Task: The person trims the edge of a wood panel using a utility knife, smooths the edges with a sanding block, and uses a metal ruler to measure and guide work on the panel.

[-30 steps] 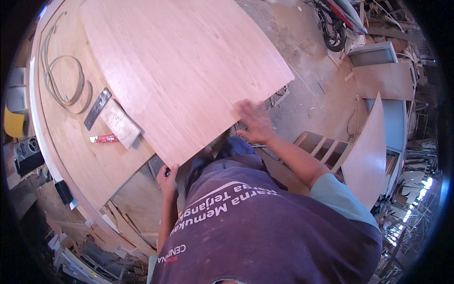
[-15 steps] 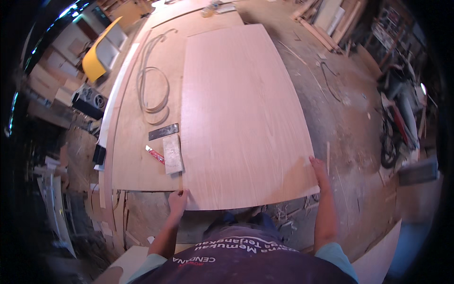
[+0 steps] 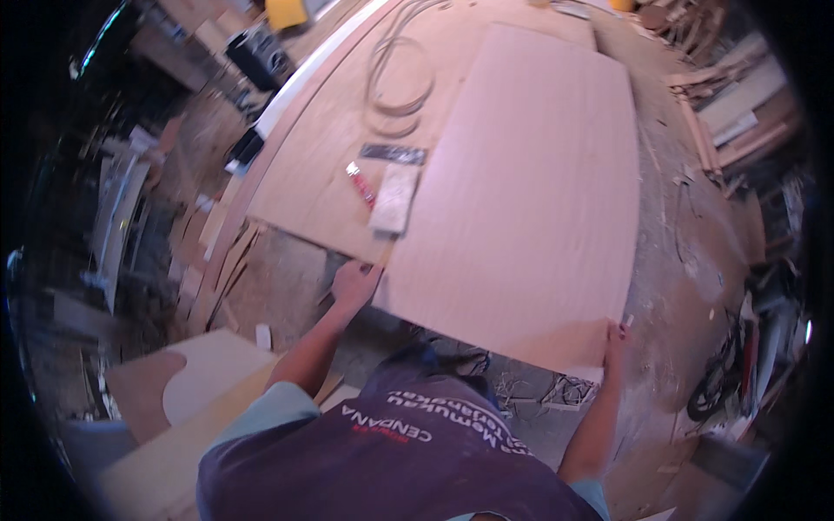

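Observation:
A large wood-grain panel lies over the right part of a plywood-topped workbench, its near end jutting past the bench toward me. My left hand is closed at the panel's near left corner, beside the bench edge. At the near right, my right hand grips the panel's side edge, its fingertips curled over the top. Left of the panel lie a pale rectangular block, a red utility knife and a dark flat plate. The picture is slightly blurred.
Coiled edging strip lies on the bench's far left part. A black speaker-like box stands beyond the bench's left side. Lumber is piled at the far right. Cut boards lie at the lower left.
The view has turned, so the bench and panel appear tilted and shifted right. Both hands stay on the panel's near edges; whether the panel itself moved I cannot tell.

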Demonstrator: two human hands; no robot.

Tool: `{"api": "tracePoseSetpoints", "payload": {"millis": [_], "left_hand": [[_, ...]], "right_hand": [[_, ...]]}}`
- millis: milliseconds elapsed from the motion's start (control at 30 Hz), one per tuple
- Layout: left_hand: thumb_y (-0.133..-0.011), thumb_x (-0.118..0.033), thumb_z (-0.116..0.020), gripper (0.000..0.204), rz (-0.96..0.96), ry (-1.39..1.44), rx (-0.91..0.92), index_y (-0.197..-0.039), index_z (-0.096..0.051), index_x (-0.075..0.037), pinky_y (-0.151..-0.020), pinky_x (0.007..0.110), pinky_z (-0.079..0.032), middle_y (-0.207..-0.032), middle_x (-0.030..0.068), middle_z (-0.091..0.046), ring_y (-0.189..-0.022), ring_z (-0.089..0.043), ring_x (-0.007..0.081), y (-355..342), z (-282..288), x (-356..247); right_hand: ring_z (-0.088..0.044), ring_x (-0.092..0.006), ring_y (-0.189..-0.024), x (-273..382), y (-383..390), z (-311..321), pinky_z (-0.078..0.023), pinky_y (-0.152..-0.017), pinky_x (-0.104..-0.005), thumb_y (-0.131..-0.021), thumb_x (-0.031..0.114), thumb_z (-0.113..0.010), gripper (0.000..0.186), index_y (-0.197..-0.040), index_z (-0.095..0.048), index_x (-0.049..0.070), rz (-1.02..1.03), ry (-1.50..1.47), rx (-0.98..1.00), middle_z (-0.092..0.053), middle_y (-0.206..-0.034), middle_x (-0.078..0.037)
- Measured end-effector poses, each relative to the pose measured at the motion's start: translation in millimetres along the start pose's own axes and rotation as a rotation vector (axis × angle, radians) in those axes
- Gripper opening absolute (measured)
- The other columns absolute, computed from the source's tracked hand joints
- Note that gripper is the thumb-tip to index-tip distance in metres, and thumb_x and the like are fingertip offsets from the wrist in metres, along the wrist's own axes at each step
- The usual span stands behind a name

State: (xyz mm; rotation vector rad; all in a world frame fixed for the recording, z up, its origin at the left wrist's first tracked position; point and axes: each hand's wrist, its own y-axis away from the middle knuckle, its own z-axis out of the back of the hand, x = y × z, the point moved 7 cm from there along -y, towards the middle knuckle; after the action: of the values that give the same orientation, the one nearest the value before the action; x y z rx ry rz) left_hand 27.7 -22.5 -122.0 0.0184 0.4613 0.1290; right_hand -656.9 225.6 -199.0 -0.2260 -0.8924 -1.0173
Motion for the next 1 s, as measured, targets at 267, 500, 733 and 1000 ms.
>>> {"api": "tracePoseSetpoints", "payload": {"millis": [267, 500, 733, 1000], "left_hand": [[-0.09, -0.045, -0.075, 0.045, 0.006, 0.159, -0.238, -0.098, -0.072, 0.0, -0.08, 0.046, -0.056, -0.095, 0.0173, -0.073, -0.092, -0.072, 0.0351, -97.5, 32.9, 18.2], [-0.086, -0.058, -0.074, 0.058, 0.375, 0.057, -0.017, -0.104, -0.076, -0.003, -0.089, 0.048, -0.059, -0.11, 0.0189, -0.076, -0.105, -0.075, 0.0353, -174.1, 23.8, -17.5], [-0.08, -0.05, -0.076, 0.053, 0.447, -0.027, 0.066, -0.108, -0.078, -0.005, -0.088, 0.048, -0.06, -0.113, 0.0195, -0.077, -0.106, -0.076, 0.0351, -187.7, 12.9, -22.3], [-0.09, -0.035, -0.066, 0.042, 0.384, -0.068, -0.125, -0.123, -0.07, -0.01, -0.092, 0.055, -0.056, -0.12, 0.0184, -0.073, -0.111, -0.071, 0.039, -178.7, -1.1, -0.2]], "right_hand": [[-0.064, -0.037, -0.113, 40.3, 112.9, 25.5, -0.05, -0.098, -0.0466, -0.096, 0.027, -0.072, 0.045, -0.131, -0.067, 0.0, 0.22, 0.43, -0.498, -0.07, -0.124, -0.023], [-0.062, -0.0329, -0.108, 80.9, 185.9, -5.4, -0.051, -0.097, -0.0443, -0.094, 0.019, -0.075, 0.038, -0.126, -0.071, 0.0, 0.155, 0.341, -0.412, -0.065, -0.119, -0.02], [-0.064, -0.0272, -0.1, 60.7, 170.2, -6.8, -0.053, -0.09, -0.0426, -0.094, 0.017, -0.075, 0.031, -0.121, -0.074, 0.002, 0.214, 0.328, -0.362, -0.067, -0.112, -0.015], [-0.064, -0.0291, -0.105, 55.6, 91.8, 6.8, -0.052, -0.092, -0.0432, -0.096, 0.02, -0.072, 0.031, -0.12, -0.073, 0.0, 0.201, 0.17, -0.235, -0.068, -0.114, -0.015]]}}
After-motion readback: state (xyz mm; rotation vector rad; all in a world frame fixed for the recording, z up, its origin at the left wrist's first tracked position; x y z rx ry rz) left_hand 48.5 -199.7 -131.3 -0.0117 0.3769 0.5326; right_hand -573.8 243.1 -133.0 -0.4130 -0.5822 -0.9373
